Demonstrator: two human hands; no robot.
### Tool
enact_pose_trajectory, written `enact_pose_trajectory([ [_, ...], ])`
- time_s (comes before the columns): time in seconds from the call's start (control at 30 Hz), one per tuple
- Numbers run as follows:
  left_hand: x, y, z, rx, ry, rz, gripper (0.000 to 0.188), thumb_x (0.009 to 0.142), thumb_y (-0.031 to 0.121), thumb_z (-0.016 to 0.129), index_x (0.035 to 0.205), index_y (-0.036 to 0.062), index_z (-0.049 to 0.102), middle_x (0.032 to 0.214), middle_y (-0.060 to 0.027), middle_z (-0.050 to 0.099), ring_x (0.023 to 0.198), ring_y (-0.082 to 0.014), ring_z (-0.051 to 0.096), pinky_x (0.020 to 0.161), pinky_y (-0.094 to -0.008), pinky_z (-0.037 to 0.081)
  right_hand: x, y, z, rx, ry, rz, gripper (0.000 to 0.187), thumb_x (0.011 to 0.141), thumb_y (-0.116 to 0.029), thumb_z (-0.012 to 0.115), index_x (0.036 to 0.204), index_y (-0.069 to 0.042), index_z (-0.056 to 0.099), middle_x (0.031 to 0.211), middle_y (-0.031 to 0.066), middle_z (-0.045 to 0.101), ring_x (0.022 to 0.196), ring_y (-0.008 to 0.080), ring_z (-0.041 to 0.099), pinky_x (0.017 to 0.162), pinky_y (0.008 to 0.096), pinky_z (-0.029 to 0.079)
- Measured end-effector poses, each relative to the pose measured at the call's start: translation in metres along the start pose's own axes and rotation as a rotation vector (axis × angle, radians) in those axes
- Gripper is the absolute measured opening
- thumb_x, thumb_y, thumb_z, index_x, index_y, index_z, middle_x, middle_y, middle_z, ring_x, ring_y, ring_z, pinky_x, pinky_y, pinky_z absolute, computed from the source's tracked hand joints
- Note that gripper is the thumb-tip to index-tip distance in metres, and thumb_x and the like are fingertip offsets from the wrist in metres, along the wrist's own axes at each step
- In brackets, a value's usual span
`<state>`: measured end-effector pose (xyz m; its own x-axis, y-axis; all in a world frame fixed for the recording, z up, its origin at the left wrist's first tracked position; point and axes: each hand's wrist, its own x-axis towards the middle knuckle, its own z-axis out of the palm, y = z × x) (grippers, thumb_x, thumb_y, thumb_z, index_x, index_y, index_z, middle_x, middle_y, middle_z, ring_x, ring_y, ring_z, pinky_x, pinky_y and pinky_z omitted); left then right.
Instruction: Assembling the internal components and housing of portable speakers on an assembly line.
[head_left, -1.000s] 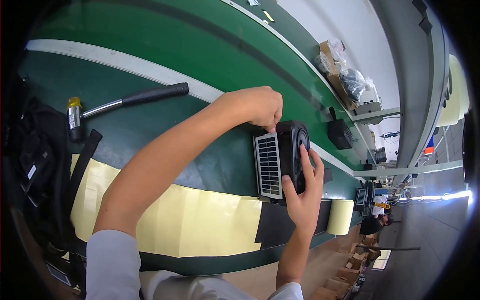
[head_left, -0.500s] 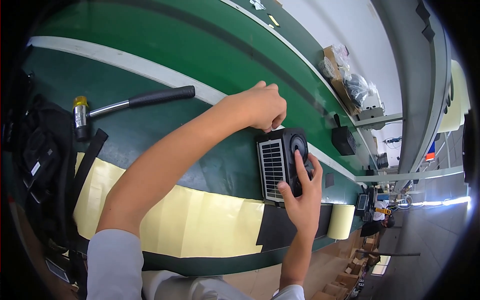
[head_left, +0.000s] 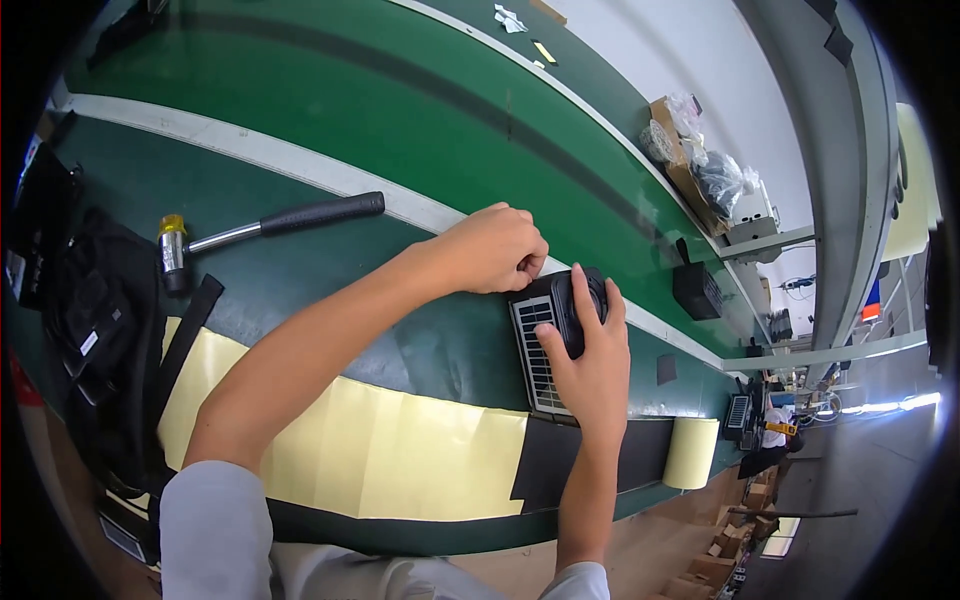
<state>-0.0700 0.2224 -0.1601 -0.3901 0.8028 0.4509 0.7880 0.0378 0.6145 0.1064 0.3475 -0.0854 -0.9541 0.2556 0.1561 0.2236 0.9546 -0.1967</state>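
Note:
A black device with a small solar panel (head_left: 540, 350) lies flat on the green bench near the white stripe. My right hand (head_left: 590, 355) rests on top of it, fingers spread over its round black part, pressing it down. My left hand (head_left: 495, 250) is curled in a loose fist at the device's far left corner, fingertips pinching something too small to make out. My left forearm crosses the bench from the lower left.
A hammer with a black grip (head_left: 265, 222) lies to the left. Black straps and bags (head_left: 100, 330) sit at the far left. Yellow sheets (head_left: 400, 450) and a yellow roll (head_left: 692, 452) line the near edge. Another black unit (head_left: 697, 290) stands further right.
The device has been laid flat on the bench from a raised, tilted hold. My right hand moved from its side onto its top. My left hand stays at the upper corner.

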Motion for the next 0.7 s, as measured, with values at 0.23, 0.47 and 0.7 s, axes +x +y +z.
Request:
enact_pose_trajectory([
  [0.23, 0.0, 0.001, 0.001, -0.027, 0.059, -0.065, 0.003, 0.076, 0.012, 0.072, 0.075, 0.0097, 0.071, 0.077, -0.0039, 0.068, 0.084, -0.0258, 0.063, 0.081, -0.039, 0.05, -0.001, 0.006, 0.002, -0.084, 0.031, -0.075, 0.067, 0.087, -0.036, 0.073, 0.15, -0.028, 0.05, 0.153, 0.0265, 0.038, 0.124, 0.0435, 0.052, 0.104, 0.0493, 0.041],
  [0.47, -0.002, -0.002, -0.009, -0.303, -0.057, -0.171, 0.004, 0.075, 0.006, 0.074, 0.077, 0.0055, 0.07, 0.076, -0.0088, 0.066, 0.078, -0.023, 0.064, 0.072, -0.0363, 0.052, 0.0, 0.01, 0.002, 0.003, 0.025, -0.095, 0.062, 0.089, -0.034, 0.071, 0.147, -0.024, 0.054, 0.153, 0.0272, 0.038, 0.127, 0.0434, 0.05, 0.105, 0.0495, 0.04],
  [0.7, -0.001, -0.006, -0.009, -0.32, -0.08, -0.134, 0.005, 0.075, 0.005, 0.073, 0.076, 0.004, 0.069, 0.075, -0.0097, 0.065, 0.073, -0.0236, 0.064, 0.069, -0.036, 0.051, -0.001, 0.009, 0.002, 0.002, 0.005, -0.073, 0.061, 0.091, -0.032, 0.069, 0.149, -0.022, 0.052, 0.154, 0.0276, 0.036, 0.128, 0.0443, 0.049, 0.106, 0.0499, 0.038],
])
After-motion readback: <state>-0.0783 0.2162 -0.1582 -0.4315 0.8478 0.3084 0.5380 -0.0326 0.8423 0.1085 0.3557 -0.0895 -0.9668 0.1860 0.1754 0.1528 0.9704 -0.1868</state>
